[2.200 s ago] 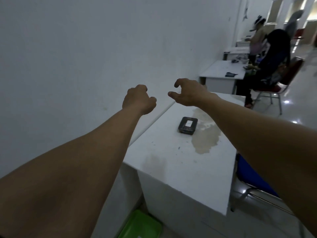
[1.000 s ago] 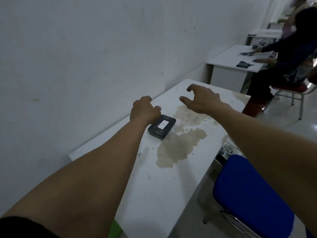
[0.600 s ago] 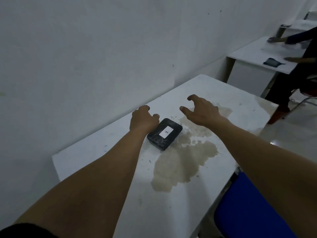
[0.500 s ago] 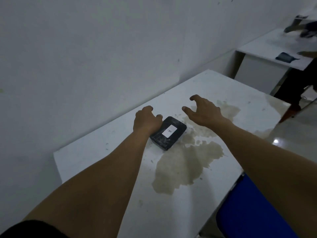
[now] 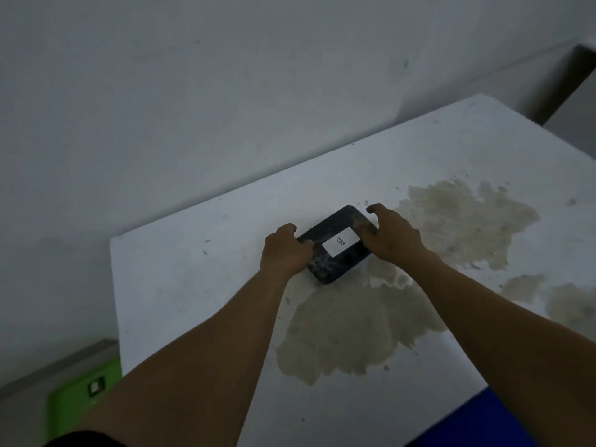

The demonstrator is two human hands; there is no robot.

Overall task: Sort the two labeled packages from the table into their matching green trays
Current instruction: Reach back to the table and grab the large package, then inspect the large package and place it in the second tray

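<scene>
On the white worktop (image 5: 200, 285), the left hand (image 5: 283, 253) and right hand (image 5: 392, 237) are closing on the dark labelled package (image 5: 335, 245), their grip clamping its sides. It is lying unlifted; only one package and one green tray (image 5: 74, 404) are showing, so sorting seems unfinished.

The green tray (image 5: 75, 403) at the lower left is blurred and half hidden by the left forearm and the table (image 5: 200, 285) — its small label is unreadable — while the hands cover the dark package's (image 5: 335, 245) two ends, and the blue seat (image 5: 477, 424) is cut off by the bottom edge.
</scene>
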